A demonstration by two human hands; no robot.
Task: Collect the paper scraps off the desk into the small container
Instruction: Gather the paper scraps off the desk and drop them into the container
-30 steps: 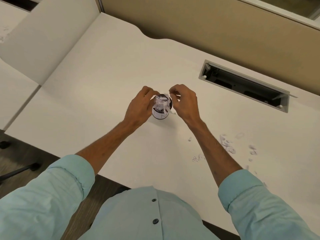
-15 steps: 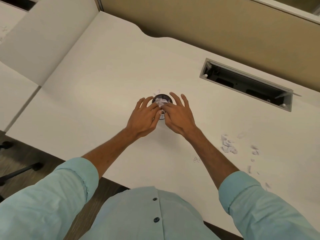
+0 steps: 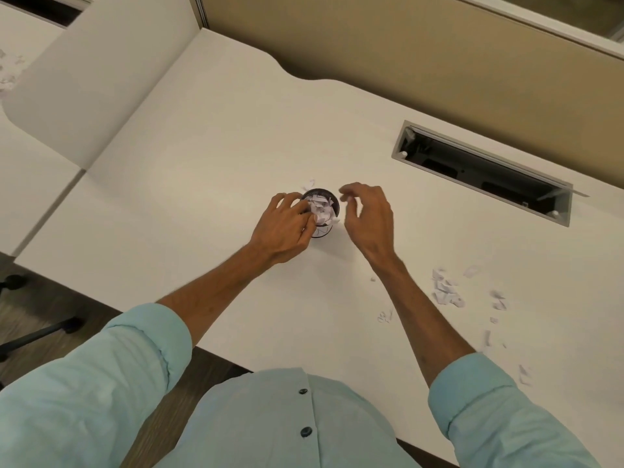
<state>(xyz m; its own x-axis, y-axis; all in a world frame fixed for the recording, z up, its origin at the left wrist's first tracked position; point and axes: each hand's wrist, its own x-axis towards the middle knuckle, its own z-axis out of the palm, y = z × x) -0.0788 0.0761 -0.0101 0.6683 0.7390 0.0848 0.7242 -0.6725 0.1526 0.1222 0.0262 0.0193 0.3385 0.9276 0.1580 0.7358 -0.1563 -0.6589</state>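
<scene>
- The white bench [image 3: 219,146] fills most of your view; a tan partition panel [image 3: 371,45] runs along its far edge at 12 o'clock.
- A second white bench [image 3: 30,184] adjoins it at 9 o'clock, with a white divider board [image 3: 101,79] standing between them.
- Your pale green shirt sleeves [image 3: 101,383] are rolled up the forearms and enter from 6 o'clock.
- An open cable tray slot [image 3: 483,173] is let into the bench at 2 o'clock from the container.
- Your left hand [image 3: 283,228] is at the container's 9 o'clock side. Its grip is closed: the fingers curl round the left wall and rim, with the tips touching the heaped paper.
- Your right hand [image 3: 369,217] hovers just beside the container at 3 o'clock, apart from it. Its grip is loose, with the fingers spread and gently bent. The hand is blurred, and nothing can be made out in it.
- The small container [image 3: 323,232], a dark round cup, stands upright near the middle of the bench, between your two hands.
- Collected scraps [image 3: 319,209] are heaped above its rim.
- Loose paper scraps [image 3: 447,292] lie in a cluster on the bench at 4 o'clock, well apart from the container, and more scattered bits [image 3: 498,300] lie beyond them.
- A lone scrap [image 3: 385,315] lies at 5 o'clock, under your right forearm.
- One stray scrap [image 3: 310,184] lies on the bench just beside the container at 12 o'clock.
</scene>
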